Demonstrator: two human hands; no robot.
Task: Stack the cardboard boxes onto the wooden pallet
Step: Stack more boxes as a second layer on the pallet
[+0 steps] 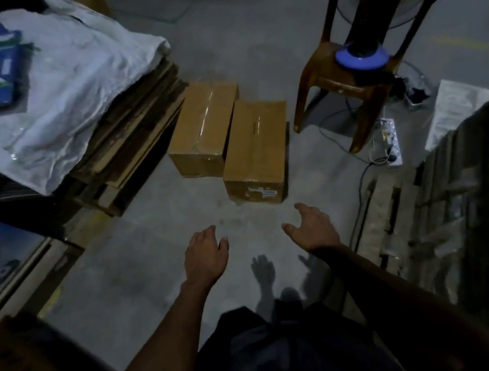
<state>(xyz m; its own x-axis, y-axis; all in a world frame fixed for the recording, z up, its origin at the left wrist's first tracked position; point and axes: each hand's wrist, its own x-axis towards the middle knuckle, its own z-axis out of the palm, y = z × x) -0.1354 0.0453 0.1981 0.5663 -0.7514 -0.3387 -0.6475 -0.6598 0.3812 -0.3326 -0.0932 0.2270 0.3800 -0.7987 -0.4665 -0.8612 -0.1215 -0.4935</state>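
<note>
Two taped brown cardboard boxes stand side by side on the concrete floor ahead of me. The nearer box [255, 150] carries a white label on its front face; the farther box [205, 128] sits to its left and behind. My left hand [204, 253] and my right hand [312, 227] reach forward, held apart, fingers relaxed, holding nothing, short of the near box. A wooden pallet [380, 220] lies on the floor at my right, partly hidden behind a dark stack.
A pile of flattened cardboard [131, 146] under a white sack [64, 96] sits at left. A brown plastic chair [358, 80] with a fan on it stands behind the boxes. A power strip [389, 141] with cables lies near the pallet.
</note>
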